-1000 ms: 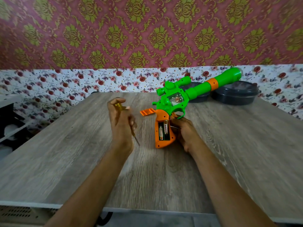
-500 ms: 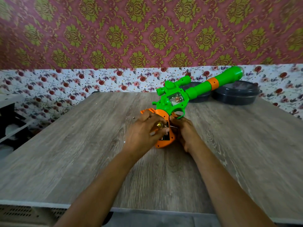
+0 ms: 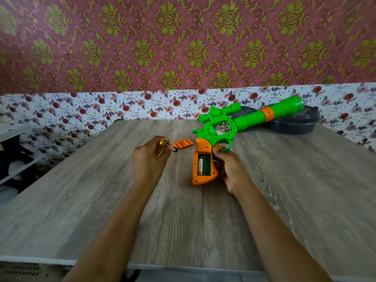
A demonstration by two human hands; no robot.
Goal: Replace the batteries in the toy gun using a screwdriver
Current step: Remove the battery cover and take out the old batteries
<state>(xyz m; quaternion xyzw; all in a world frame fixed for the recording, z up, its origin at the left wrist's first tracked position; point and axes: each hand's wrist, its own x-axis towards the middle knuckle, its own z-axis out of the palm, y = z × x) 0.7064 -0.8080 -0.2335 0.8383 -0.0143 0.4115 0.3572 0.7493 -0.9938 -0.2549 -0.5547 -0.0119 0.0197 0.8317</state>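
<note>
Toy gun (image 3: 215, 129) of glossy green plastic has a curved orange grip (image 3: 204, 147).

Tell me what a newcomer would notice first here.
The green and orange toy gun stands out mid-table, its handle in the right hand, its open battery compartment showing one battery. Left of it the left hand holds a blurred golden object, with the orange cover lying between them.

No text can be read — the label on the battery (image 3: 200, 166) is blurred
</note>
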